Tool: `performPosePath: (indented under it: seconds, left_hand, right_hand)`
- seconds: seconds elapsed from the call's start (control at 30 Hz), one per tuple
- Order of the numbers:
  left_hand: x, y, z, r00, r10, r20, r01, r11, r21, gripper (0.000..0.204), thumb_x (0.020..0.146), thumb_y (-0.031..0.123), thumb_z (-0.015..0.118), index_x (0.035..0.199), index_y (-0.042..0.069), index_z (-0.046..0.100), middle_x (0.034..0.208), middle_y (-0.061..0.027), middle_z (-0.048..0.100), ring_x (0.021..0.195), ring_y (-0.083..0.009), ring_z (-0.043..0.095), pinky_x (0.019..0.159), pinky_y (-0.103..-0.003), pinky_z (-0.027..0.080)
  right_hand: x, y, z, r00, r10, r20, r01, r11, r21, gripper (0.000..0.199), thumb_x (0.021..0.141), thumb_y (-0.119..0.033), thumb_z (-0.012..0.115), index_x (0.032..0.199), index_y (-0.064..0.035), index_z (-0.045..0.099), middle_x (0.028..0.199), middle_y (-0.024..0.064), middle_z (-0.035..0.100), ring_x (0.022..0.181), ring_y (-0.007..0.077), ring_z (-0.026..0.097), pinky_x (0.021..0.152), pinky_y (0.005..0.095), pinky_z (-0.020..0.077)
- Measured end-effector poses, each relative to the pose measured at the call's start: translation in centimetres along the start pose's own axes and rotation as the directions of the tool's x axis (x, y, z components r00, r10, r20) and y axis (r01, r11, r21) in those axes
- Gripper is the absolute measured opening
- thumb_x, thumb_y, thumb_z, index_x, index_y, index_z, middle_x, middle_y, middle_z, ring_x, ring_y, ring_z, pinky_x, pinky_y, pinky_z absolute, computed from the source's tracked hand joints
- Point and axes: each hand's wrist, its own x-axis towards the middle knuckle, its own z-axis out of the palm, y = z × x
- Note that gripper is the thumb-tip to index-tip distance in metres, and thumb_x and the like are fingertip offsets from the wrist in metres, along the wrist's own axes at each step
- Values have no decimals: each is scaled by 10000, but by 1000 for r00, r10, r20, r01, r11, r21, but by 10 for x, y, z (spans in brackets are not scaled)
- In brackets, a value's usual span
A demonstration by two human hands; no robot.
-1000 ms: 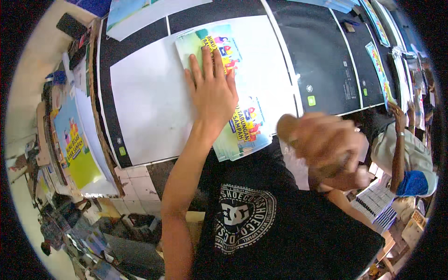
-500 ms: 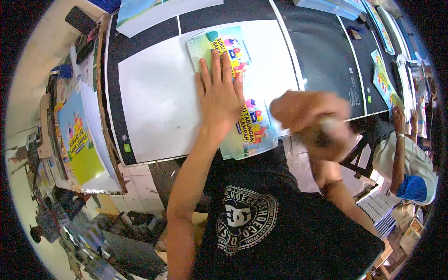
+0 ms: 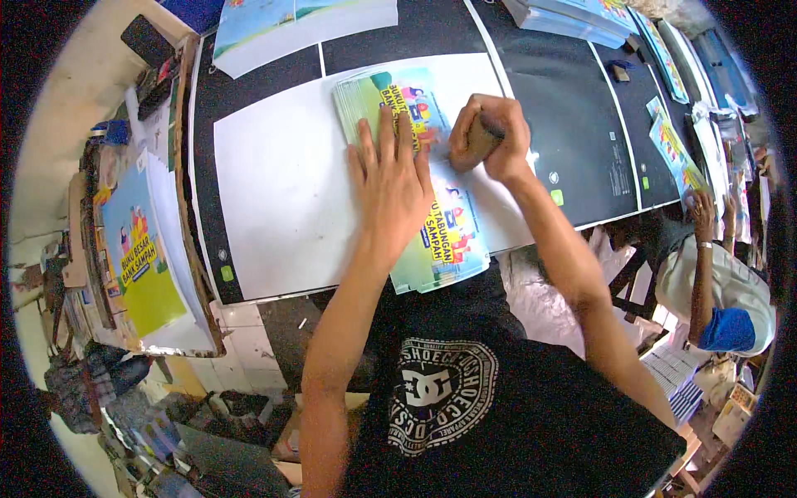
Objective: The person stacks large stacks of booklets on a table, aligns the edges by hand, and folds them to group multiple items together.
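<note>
Printed booklets (image 3: 452,228) with colourful green and blue covers lie in an overlapping stack on a large white sheet (image 3: 278,174). My left hand (image 3: 392,187) lies flat on the stack, fingers spread and pointing away from me. Closed tightly, my right hand (image 3: 508,137) is at the stack's right edge, by the upper booklets. Its fingers curl round a small brownish thing with a dark end, whose kind I cannot make out. Whether that thing touches the covers is hard to tell.
Stacked printed sheets (image 3: 307,25) stand at the far edge of the black worktop (image 3: 573,124), with another pile (image 3: 573,21) at the far right. A big printed poster sheet (image 3: 149,249) lies on the left table. At right, a co-worker (image 3: 718,290) handles a printed booklet (image 3: 674,153).
My right hand has moved left and away from me, from a blur beside the worktop's near edge to the right side of the booklets. My left hand still presses flat on the stack.
</note>
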Motion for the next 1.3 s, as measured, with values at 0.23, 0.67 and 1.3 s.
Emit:
performPosePath:
  seconds: [0.23, 0.67, 1.3]
  left_hand:
    - [-5, 2, -2, 1000, 14, 10, -14, 1000, 18, 596, 1063, 362, 406, 1548, 19, 356, 1650, -201, 249, 1516, -473, 193, 1181, -668, 219]
    - [-12, -7, 1, 1000, -11, -3, 11, 1000, -27, 596, 1071, 375, 388, 1576, 66, 324, 1671, -170, 218, 1539, -434, 153, 1203, -654, 163]
    - [-14, -9, 5, 999, 3, -47, -3, 1000, -8, 596, 1056, 364, 401, 1566, 59, 356, 1652, -180, 271, 1521, -439, 216, 1189, -661, 178]
  right_hand:
    - [45, -63, -21, 946, -269, -182, 311, 909, 276, 612, 930, -575, 383, 743, -32, 595, 647, 157, 613, 559, 274, 608, 609, 416, 548]
    - [95, 1, 6, 983, 59, -174, 8, 932, 363, 421, 956, -438, 501, 845, -45, 602, 611, 136, 587, 532, 245, 599, 593, 402, 545]
    - [134, 62, 36, 970, -63, -236, 121, 963, 242, 466, 976, -395, 520, 754, -5, 648, 605, 139, 613, 485, 238, 593, 496, 382, 492]
